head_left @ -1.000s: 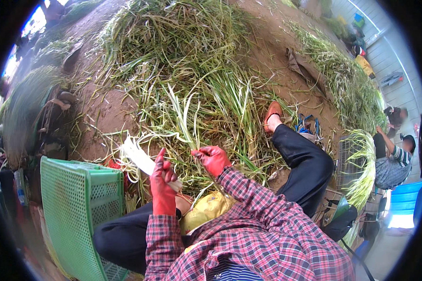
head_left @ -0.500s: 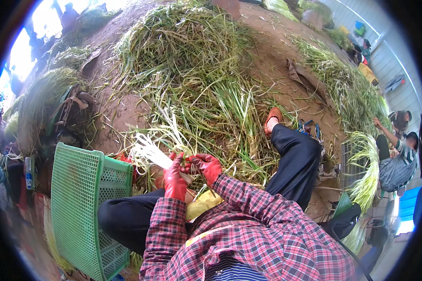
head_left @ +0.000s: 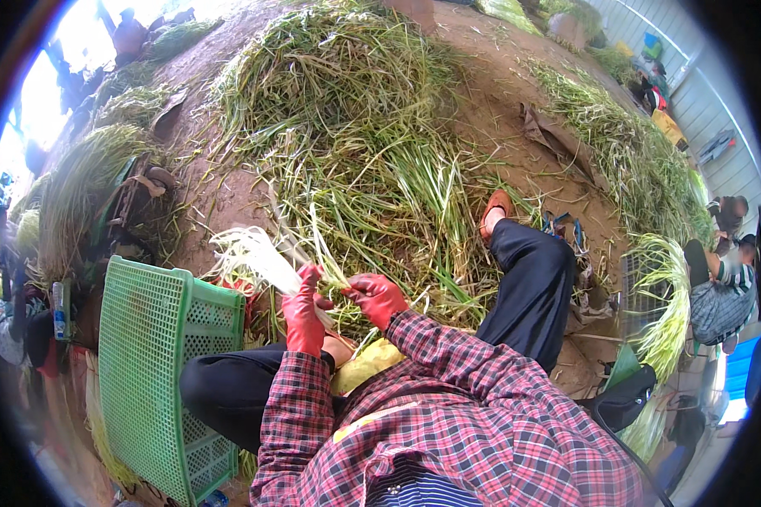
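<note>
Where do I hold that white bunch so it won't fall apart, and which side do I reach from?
Probably by the narrow end of the white bunch, reaching from the near side and wrapping your fingers around it, like the left hand. The stems gather tightly there, while the far end fans out loosely, so gripping that could let some slip.

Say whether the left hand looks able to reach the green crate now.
Probably yes: the green crate stands near, its far end clear of the left knee, though the left hand holds pale stalks.
</note>
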Demonstrator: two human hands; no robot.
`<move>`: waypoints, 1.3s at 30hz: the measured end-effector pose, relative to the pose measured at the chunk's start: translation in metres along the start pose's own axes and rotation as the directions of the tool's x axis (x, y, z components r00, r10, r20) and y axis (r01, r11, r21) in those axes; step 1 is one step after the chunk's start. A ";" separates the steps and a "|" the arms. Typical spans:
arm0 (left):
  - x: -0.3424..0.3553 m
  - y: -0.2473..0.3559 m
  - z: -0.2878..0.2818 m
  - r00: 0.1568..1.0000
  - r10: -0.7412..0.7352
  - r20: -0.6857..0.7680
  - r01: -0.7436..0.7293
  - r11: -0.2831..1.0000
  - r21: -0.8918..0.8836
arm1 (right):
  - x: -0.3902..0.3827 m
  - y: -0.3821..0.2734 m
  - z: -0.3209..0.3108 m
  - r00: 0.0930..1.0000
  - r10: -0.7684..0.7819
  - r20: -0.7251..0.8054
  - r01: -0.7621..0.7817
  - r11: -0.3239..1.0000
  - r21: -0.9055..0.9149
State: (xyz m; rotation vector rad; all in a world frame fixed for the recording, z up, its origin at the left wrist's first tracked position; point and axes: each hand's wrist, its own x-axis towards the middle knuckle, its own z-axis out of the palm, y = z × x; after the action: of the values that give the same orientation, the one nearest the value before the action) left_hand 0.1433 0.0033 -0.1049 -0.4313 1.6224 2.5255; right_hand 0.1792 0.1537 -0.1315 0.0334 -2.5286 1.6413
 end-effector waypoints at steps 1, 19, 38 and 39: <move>-0.001 0.000 0.002 0.999 -0.040 -0.001 0.040 0.999 0.016 | -0.002 -0.002 0.001 1.000 0.016 0.011 -0.016 1.000 0.017; 0.001 0.015 0.015 0.997 -0.023 0.079 0.025 0.999 -0.027 | 0.020 -0.024 0.034 0.687 0.543 0.483 -0.686 0.266 0.677; 0.007 0.090 -0.027 0.982 0.166 0.088 -0.127 0.933 -0.337 | -0.016 0.080 -0.097 0.453 0.862 0.227 -0.317 0.394 -0.863; 0.004 0.089 -0.023 0.984 0.134 0.120 -0.087 0.938 -0.334 | 0.001 0.071 -0.075 0.497 0.822 0.276 -0.421 0.507 -0.752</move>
State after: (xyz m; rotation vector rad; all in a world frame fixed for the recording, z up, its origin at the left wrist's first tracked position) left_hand 0.1218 -0.0551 -0.0377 -0.1851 1.2104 2.8472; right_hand 0.1793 0.2515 -0.1655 -0.7059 -3.8550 0.8753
